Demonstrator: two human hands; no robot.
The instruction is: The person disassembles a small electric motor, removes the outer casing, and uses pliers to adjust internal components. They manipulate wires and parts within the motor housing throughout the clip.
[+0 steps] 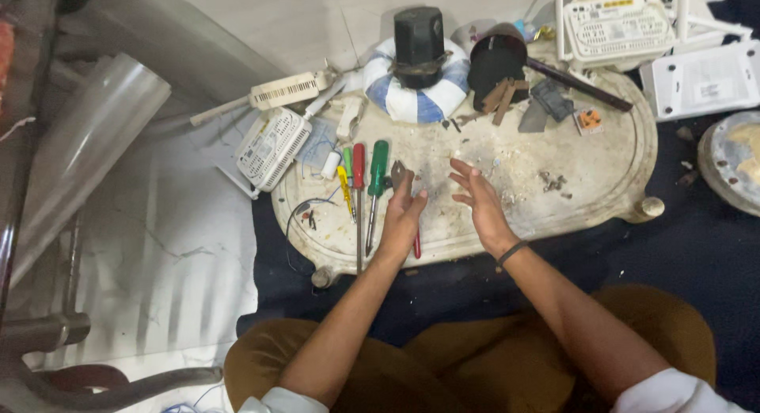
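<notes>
Up close, the left hand [402, 217] has its fingers curled narrowly around a small dark metal piece [398, 174], pinched upright between thumb and fingertips just above the tabletop; what kind of part it is cannot be told. A red-handled tool [417, 245] pokes out beneath that hand, lying on the board. The right hand [480, 201] hovers just beside it, fingers spread wide and slightly bent, holding nothing, with a dark band [511, 251] around its wrist. Both hands sit over a worn, pale oval tray table [625, 168] that is dusty and scuffed. Just left of the left hand lie a green-handled screwdriver [377, 176], a red-handled screwdriver [359, 183] and a small yellow-handled screwdriver [345, 187], side by side. Farther back stand a black cylindrical part [419, 35] on a blue-and-white cloth ring [412, 100] and a dark round pot [494, 61]. White routers [273, 148] [619, 25] lie at the table's left edge and far right corner. The person sits cross-legged in brown trousers [475, 365].
</notes>
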